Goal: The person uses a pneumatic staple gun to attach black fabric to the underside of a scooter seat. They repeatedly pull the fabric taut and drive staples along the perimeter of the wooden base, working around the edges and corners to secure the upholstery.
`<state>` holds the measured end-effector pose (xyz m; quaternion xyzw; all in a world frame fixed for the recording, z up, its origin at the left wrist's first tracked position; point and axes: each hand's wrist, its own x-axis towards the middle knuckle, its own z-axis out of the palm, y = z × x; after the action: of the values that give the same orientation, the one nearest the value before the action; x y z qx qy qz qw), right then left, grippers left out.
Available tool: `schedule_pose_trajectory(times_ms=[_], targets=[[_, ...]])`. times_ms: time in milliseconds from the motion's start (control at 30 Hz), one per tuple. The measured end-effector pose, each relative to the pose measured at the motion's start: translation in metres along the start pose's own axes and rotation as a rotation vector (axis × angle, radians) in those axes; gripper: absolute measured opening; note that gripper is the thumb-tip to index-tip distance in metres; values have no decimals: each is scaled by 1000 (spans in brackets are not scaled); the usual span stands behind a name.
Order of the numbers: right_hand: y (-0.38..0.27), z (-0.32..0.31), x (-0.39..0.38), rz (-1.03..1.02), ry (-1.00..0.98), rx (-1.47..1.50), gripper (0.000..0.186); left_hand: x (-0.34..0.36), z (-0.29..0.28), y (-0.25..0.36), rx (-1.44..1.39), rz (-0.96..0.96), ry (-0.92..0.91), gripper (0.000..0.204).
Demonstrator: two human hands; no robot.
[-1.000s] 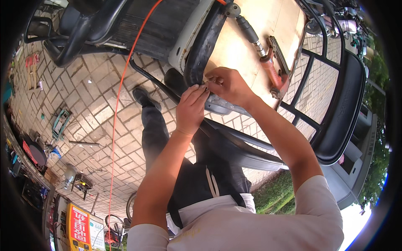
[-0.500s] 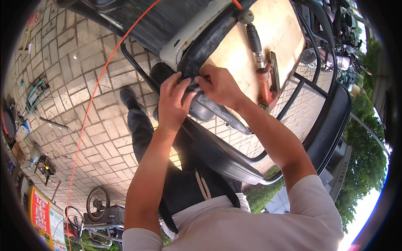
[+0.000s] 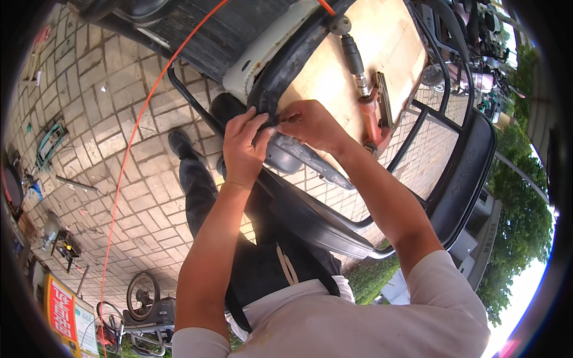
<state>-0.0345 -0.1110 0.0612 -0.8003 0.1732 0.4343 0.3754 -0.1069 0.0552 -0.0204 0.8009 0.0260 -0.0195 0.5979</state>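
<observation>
My left hand (image 3: 245, 146) and my right hand (image 3: 310, 125) meet at the lower end of a black covering (image 3: 280, 65) along the edge of a light wooden board (image 3: 322, 71). The fingers of both are bent and pressed onto its end; whether anything small is between them I cannot make out. Beside my right hand on the board lies an orange-red air tool (image 3: 371, 119), probably a stapler, with a dark grey hose fitting (image 3: 351, 56). A pale metal panel (image 3: 248, 68) borders the black covering, and a scuffed grey piece (image 3: 310, 158) sticks out below my hands.
An orange hose (image 3: 143, 107) runs over brick paving (image 3: 95, 137). A black padded bar (image 3: 462, 173) on a tubular frame (image 3: 439, 116) is at right. Scattered tools (image 3: 51, 146), a yellow-red sign (image 3: 65, 310) and a wheel (image 3: 143, 295) are at left; parked vehicles line the upper right.
The view has shifted, carrying the scene slightly leftward. My left fingers have spread somewhat over the black covering, and my right fingers have drawn closer in at its end.
</observation>
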Motion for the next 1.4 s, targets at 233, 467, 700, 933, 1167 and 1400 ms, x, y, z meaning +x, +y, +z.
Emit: schedule_pose_trajectory(times_ms=[233, 467, 700, 933, 1167, 1400], targets=[[4, 19, -10, -135, 185, -113, 27, -3, 1, 1, -17, -35, 7, 26], [4, 9, 4, -106, 73, -114, 26, -4, 4, -2, -53, -37, 20, 24], [4, 24, -10, -191, 260, -205, 24, -2, -2, 7, -42, -17, -36, 33], [11, 26, -4, -267, 270, -264, 23, -6, 2, 11, 45, -12, -24, 35], [36, 4, -12, -180, 121, -131, 30, -2, 5, 12, 74, 23, 5, 31], [32, 20, -13, -148, 209, -122, 26, -2, 8, 14, 48, -5, 50, 24]])
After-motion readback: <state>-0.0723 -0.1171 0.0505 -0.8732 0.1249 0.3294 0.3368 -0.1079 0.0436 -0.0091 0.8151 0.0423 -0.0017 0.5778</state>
